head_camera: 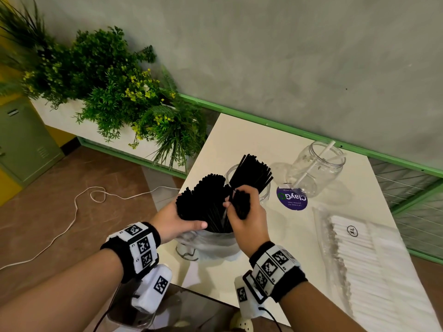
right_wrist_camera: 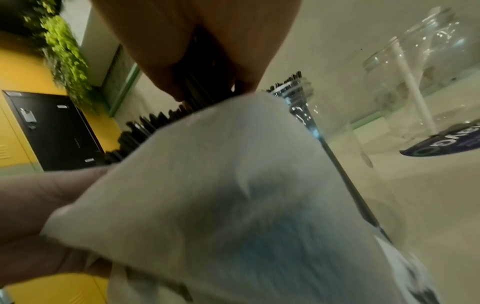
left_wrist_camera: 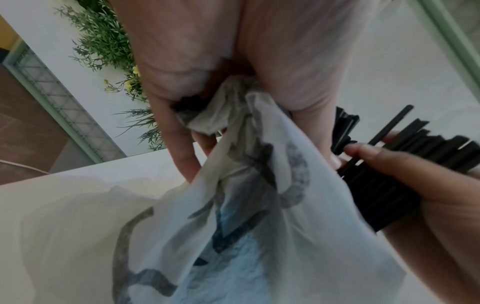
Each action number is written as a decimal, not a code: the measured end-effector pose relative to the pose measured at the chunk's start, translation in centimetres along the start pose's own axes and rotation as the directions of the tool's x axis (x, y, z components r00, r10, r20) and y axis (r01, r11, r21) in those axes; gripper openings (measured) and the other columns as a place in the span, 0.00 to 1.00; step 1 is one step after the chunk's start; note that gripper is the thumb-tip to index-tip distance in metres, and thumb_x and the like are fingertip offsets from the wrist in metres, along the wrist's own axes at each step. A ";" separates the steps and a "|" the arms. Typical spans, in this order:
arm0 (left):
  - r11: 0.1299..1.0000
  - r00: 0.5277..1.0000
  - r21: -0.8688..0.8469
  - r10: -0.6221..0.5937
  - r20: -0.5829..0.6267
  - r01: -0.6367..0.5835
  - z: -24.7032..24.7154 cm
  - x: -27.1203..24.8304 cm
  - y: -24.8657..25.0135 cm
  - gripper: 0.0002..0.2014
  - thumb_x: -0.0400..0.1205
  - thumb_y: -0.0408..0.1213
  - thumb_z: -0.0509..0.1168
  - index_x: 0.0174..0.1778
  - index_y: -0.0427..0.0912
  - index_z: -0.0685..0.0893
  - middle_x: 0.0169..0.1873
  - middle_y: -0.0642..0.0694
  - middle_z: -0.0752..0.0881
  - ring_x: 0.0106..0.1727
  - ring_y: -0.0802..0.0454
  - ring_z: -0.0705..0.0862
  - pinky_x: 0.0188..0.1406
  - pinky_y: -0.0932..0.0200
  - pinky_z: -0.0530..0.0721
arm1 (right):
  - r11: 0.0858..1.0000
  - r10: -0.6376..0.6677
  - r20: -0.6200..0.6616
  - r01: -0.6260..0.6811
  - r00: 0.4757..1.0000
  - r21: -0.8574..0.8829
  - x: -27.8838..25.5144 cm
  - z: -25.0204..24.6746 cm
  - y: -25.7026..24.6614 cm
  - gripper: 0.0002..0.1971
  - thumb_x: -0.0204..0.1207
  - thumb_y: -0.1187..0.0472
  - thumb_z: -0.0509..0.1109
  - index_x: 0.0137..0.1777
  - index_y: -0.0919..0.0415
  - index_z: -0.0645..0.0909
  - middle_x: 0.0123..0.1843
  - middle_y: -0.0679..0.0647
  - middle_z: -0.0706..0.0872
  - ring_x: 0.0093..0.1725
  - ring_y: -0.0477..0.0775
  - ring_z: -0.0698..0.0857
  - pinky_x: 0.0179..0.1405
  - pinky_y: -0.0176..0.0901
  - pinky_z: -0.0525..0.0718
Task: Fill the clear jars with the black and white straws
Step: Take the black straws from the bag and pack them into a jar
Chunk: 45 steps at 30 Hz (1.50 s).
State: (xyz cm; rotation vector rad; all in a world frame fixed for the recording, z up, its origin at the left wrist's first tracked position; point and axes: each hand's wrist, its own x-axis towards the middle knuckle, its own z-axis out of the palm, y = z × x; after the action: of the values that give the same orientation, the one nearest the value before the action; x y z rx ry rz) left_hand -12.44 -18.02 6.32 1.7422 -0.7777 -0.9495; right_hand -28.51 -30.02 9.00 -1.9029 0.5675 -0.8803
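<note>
My left hand [head_camera: 187,219] grips a thick bundle of black straws [head_camera: 203,200] that stands in a crumpled white plastic bag [head_camera: 211,243] at the table's near left corner. My right hand [head_camera: 242,207] is curled round a smaller bunch of black straws pulled from that bundle. Just behind the hands a clear jar [head_camera: 265,190] holds a fan of black straws [head_camera: 254,171]. A second clear jar [head_camera: 316,168] farther right holds one white straw [head_camera: 318,161]. In the left wrist view the bag [left_wrist_camera: 259,216] hangs below my left fingers and hides most of the bundle.
A clear-wrapped pack of white straws [head_camera: 359,250] lies along the table's right side. A round purple sticker [head_camera: 291,197] sits between the jars. The white table [head_camera: 239,135] stands against a grey wall; a planter of green plants [head_camera: 115,92] and a white cable [head_camera: 79,202] are on the left.
</note>
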 end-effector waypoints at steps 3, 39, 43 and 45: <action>1.000 1.000 0.009 0.003 -0.006 -0.003 0.1 0.0 0.1 0.48 0.42 0.70 0.79 0.59 0.54 0.79 0.54 0.55 0.87 0.59 0.59 0.84 0.65 0.52 0.81 | 0.995 -0.055 -0.031 0.058 0.998 0.087 1.0 -0.6 -1.6 0.30 0.77 0.75 0.64 0.62 0.34 0.68 0.49 0.48 0.85 0.50 0.48 0.89 0.54 0.35 0.83; 0.992 0.999 0.124 -0.029 0.017 0.027 0.0 1.5 0.7 0.53 0.43 0.68 0.79 0.65 0.50 0.76 0.55 0.58 0.84 0.60 0.61 0.81 0.55 0.68 0.77 | 0.943 -0.066 -0.054 0.080 0.996 0.323 7.7 -5.1 -8.1 0.20 0.77 0.83 0.58 0.57 0.58 0.70 0.47 0.60 0.77 0.45 0.63 0.88 0.48 0.60 0.86; 0.988 0.998 0.140 -0.057 -0.007 0.057 -0.3 1.5 0.8 0.53 0.46 0.66 0.78 0.67 0.50 0.74 0.55 0.61 0.83 0.59 0.63 0.80 0.51 0.71 0.75 | 0.914 -0.018 -0.144 0.074 0.989 0.399 8.3 -6.3 -8.6 0.20 0.77 0.82 0.59 0.56 0.56 0.70 0.48 0.61 0.76 0.45 0.61 0.87 0.46 0.63 0.87; 0.989 0.999 0.134 -0.054 -0.003 0.054 -0.7 1.4 0.8 0.57 0.41 0.71 0.77 0.67 0.52 0.72 0.56 0.62 0.82 0.58 0.67 0.78 0.50 0.73 0.74 | 0.919 -0.020 -0.208 0.100 0.978 0.381 8.5 -7.2 -8.7 0.20 0.78 0.82 0.58 0.56 0.55 0.69 0.50 0.61 0.75 0.44 0.61 0.87 0.44 0.64 0.88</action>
State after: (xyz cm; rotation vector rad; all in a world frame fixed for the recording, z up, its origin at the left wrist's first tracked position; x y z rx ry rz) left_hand -11.27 -19.15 6.89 1.8877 -0.8145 -0.9526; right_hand -28.40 -35.91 21.83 -1.4849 0.4152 -1.1429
